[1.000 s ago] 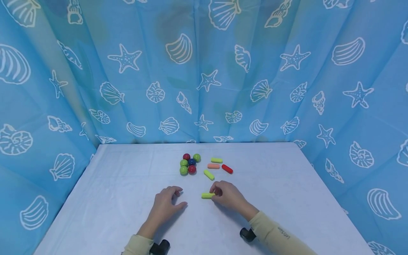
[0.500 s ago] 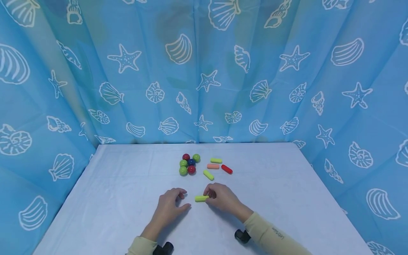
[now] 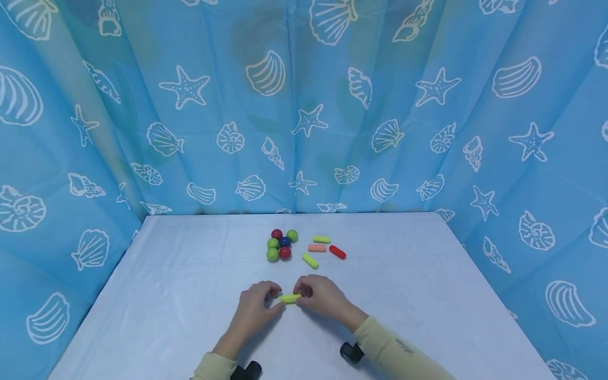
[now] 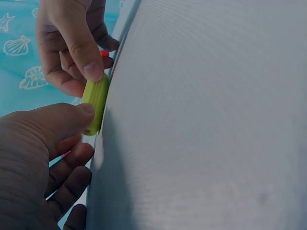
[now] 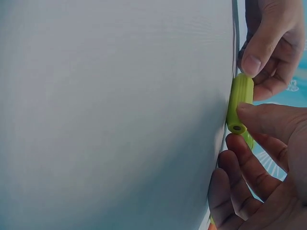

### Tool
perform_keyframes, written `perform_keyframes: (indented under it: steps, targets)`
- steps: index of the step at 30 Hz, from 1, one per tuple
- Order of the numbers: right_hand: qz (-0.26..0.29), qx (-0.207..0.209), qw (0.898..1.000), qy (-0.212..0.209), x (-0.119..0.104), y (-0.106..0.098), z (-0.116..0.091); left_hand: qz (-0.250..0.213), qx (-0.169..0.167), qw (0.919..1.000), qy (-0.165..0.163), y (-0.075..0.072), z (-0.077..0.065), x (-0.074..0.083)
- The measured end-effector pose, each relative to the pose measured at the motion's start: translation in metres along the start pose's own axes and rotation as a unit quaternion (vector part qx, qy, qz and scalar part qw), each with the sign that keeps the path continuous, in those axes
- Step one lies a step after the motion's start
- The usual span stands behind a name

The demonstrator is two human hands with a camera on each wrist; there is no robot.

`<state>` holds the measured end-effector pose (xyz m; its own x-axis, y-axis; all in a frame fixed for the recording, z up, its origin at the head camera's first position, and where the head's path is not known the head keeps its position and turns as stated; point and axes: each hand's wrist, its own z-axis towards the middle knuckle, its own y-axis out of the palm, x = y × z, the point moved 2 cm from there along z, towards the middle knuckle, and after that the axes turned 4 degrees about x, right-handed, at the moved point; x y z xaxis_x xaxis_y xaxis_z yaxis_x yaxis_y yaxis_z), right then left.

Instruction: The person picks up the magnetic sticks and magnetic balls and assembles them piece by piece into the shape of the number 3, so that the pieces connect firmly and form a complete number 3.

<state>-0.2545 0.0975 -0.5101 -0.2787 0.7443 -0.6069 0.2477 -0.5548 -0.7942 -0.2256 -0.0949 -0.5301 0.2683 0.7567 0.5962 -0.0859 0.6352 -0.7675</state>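
Between my two hands, low over the white tabletop, is a yellow-green ribbed magnetic rod (image 3: 290, 299) with a small dark disc in its end. My right hand (image 3: 323, 296) pinches its right end between thumb and fingers. At the left end, my left hand (image 3: 256, 306) has its thumb and index finger closed about the rod. The left thumb (image 4: 72, 115) lies along the rod's side in the left wrist view. In the right wrist view, the right thumb (image 5: 268, 115) presses on the ribbed side. Both hands' other fingers are loosely bent.
Beyond the hands, several glossy balls sit together, among them a blue ball (image 3: 284, 241) and a red ball (image 3: 285, 253). Right of them lie two more yellow-green rods, one nearer (image 3: 311, 260), an orange rod (image 3: 317, 248) and a red rod (image 3: 338, 252). A blue shell-patterned curtain (image 3: 294, 158) surrounds the table.
My right hand has carried the yellow-green rod leftward to the left hand. The left hand has shifted slightly right, and its thumb and index finger now meet the rod's left end.
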Motion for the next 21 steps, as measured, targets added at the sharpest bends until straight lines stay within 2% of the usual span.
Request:
perform_keyframes:
  steps: [12, 21]
  targets:
    - [-0.006, -0.001, 1.000, 0.004, -0.0067, 0.0024, 0.0001, -0.004, -0.005, 0.9998, -0.016, 0.0017, 0.0010, -0.0014]
    - [-0.008, -0.006, 1.000, 0.010, -0.0068, 0.0014, 0.0015, -0.005, -0.004, 0.9999, -0.009, 0.0033, 0.0010, -0.0030]
